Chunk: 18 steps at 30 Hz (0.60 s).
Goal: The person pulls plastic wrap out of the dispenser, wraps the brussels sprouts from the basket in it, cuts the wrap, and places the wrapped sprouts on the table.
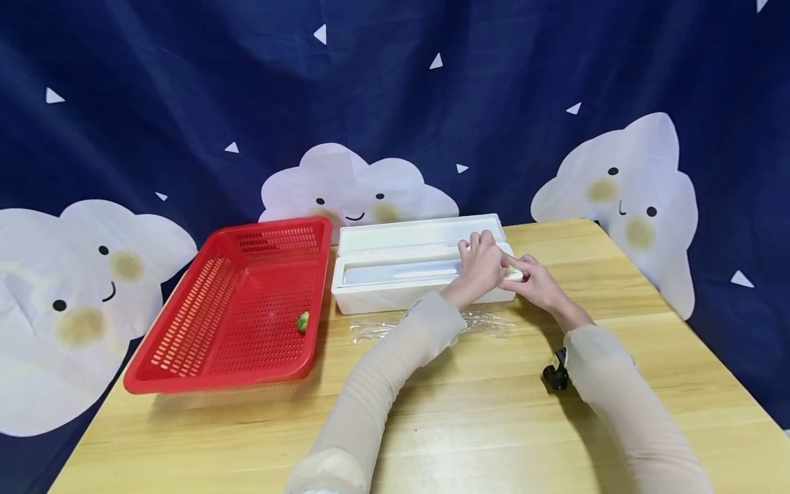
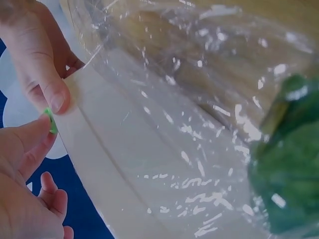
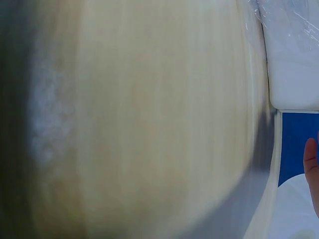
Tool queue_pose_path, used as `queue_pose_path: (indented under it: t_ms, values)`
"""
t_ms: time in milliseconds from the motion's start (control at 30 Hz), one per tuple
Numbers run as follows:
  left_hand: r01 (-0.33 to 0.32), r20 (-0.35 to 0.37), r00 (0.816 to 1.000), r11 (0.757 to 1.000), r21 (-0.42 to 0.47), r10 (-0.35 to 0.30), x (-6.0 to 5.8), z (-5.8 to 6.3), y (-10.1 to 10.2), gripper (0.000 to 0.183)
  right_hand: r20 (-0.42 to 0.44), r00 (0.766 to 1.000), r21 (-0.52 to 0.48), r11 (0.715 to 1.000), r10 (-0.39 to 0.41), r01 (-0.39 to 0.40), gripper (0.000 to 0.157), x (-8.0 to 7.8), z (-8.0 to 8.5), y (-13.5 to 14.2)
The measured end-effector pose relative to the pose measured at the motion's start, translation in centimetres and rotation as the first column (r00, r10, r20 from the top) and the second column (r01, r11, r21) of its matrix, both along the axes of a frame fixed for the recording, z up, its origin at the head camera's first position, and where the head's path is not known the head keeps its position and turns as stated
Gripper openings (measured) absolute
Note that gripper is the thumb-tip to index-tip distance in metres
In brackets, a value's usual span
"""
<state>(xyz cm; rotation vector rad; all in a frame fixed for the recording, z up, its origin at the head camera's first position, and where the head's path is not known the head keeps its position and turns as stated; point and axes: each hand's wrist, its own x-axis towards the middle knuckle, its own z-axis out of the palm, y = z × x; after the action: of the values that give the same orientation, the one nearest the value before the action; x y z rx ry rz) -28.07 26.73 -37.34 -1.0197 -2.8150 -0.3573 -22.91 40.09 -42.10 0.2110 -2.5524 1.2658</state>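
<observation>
A long white cling film box [image 1: 395, 296] stands at the back of the table with its lid [image 1: 420, 233] raised. My left hand [image 1: 480, 269] is at its right end, finger and thumb pinching a small green tab [image 2: 51, 121] at the box's edge. The right hand [image 1: 540, 283] grips the corner of that same end, thumb on the white face in the left wrist view. Clear film [image 1: 373, 331] lies crumpled along the box's front, partly behind my left sleeve. A dark green bundle [image 2: 286, 164] shows behind clear film in the left wrist view.
Left of the box stands a red perforated basket [image 1: 222, 377] with a small green vegetable [image 1: 302, 321] inside. A black device [image 1: 557, 374] sits at my right wrist. A dark blue curtain [image 1: 382, 82] with clouds hangs right behind the wooden table [image 1: 487, 418].
</observation>
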Motion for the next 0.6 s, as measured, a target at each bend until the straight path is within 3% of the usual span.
queue_pose_path:
  t_ms: [67, 300, 467, 600]
  values:
    - [-0.003, 0.0, 1.0, 1.0, 0.01, 0.003, 0.0, 0.0, -0.1, 0.008, -0.002, 1.0, 0.001, 1.0, 0.001, -0.001, 0.057, -0.2, -0.3, 0.2]
    - [-0.012, -0.021, 1.0, 1.0, 0.008, 0.012, 0.2, -0.1, -0.5, 0.006, 0.008, 1.0, 0.016, 1.0, 0.006, -0.006, 0.055, 1.2, 2.3, -1.6]
    - [-0.02, -0.042, 0.999, 1.0, 0.005, 0.02, 0.2, -0.1, -0.6, 0.006, 0.017, 1.0, 0.026, 1.0, -0.005, 0.005, 0.056, 1.1, 2.3, -1.5]
    - [-0.01, -0.052, 0.999, 1.0, -0.014, 0.009, 0.1, -0.1, -1.0, 0.006, 0.025, 1.0, 0.018, 1.0, 0.008, -0.008, 0.057, 0.5, 1.4, -0.8]
